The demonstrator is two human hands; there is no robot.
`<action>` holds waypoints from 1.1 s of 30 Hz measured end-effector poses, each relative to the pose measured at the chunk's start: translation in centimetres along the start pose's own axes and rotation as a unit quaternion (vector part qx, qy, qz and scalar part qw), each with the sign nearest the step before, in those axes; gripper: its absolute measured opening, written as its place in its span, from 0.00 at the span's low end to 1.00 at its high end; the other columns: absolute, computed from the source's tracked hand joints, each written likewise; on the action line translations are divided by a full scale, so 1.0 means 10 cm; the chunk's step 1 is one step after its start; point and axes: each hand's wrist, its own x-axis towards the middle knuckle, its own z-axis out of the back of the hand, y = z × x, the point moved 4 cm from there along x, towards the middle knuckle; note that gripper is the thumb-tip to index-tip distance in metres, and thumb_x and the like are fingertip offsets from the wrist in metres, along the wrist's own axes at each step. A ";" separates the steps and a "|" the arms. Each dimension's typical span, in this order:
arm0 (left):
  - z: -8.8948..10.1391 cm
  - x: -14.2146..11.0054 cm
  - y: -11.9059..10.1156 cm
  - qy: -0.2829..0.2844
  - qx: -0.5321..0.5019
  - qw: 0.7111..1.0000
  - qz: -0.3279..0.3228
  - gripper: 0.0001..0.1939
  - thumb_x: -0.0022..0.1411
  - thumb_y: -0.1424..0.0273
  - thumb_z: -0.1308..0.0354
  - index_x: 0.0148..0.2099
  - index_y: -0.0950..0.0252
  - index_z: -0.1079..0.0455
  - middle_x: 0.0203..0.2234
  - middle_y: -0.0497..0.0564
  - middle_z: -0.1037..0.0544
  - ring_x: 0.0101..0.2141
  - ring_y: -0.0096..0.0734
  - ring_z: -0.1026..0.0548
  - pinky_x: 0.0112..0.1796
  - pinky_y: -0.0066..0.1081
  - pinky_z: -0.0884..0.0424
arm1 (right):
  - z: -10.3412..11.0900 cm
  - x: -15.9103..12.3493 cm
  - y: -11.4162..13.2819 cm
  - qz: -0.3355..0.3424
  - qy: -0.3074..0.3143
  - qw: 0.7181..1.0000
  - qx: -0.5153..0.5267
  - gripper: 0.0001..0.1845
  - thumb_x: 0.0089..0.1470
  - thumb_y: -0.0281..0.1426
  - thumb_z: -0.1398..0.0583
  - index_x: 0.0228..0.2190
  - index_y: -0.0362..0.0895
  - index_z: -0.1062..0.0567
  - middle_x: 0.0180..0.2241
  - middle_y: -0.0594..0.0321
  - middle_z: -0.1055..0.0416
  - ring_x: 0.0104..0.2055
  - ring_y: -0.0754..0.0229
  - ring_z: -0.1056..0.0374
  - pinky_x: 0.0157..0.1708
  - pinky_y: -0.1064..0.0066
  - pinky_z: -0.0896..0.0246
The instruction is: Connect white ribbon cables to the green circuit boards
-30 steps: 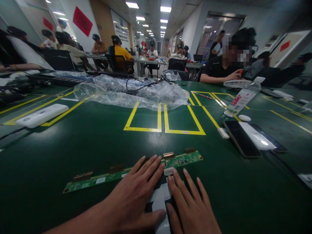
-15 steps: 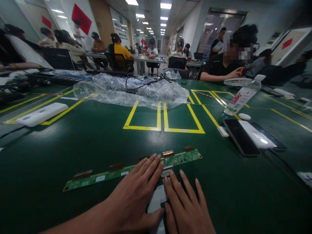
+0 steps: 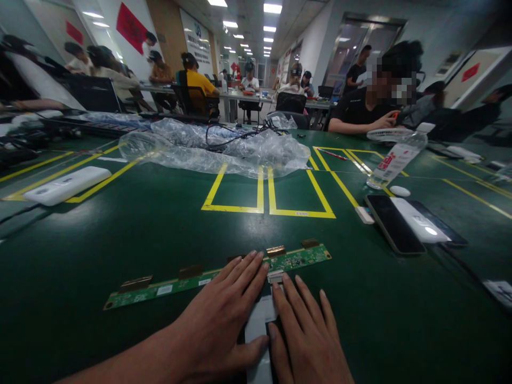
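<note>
Board (image 3: 182, 285): six o'clock in my view. Left hand (image 3: 224, 317): fingers extended, unclenched, across it. Right hand (image 3: 306, 330): fingers spread, gripping nothing, beside the plug (image 3: 276, 277). Ribbon (image 3: 257, 322): between hands. Risk, I judge: sideways pressure from the right fingertips could skew plug or crease ribbon.
</note>
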 end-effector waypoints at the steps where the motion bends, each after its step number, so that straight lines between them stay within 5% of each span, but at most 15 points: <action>1: 0.00 0.00 0.00 0.003 -0.001 1.000 -0.001 0.46 0.60 0.56 0.46 0.73 0.68 0.59 0.69 0.58 0.61 0.68 0.47 0.57 0.66 0.44 0.56 | 0.01 0.01 0.00 0.001 0.001 1.000 -0.003 0.28 0.63 0.37 0.49 0.62 0.42 0.37 0.65 0.56 0.45 0.61 0.37 0.39 0.49 0.38 0.33; 18: 0.06 -0.02 0.06 0.021 -0.015 1.000 -0.018 0.45 0.60 0.57 0.45 0.73 0.67 0.59 0.70 0.57 0.60 0.68 0.47 0.57 0.65 0.43 0.53 | 0.15 0.12 -0.06 -0.004 0.087 0.994 0.062 0.27 0.64 0.34 0.52 0.63 0.44 0.40 0.65 0.60 0.47 0.65 0.42 0.46 0.55 0.38 0.39; 33: -0.02 -0.06 -0.06 0.018 -0.027 0.999 -0.033 0.46 0.60 0.58 0.45 0.73 0.68 0.60 0.70 0.58 0.61 0.68 0.49 0.58 0.66 0.44 0.57 | -0.02 -0.12 -0.10 0.006 -0.040 0.999 0.026 0.27 0.60 0.33 0.45 0.59 0.44 0.32 0.61 0.50 0.37 0.61 0.42 0.37 0.52 0.46 0.33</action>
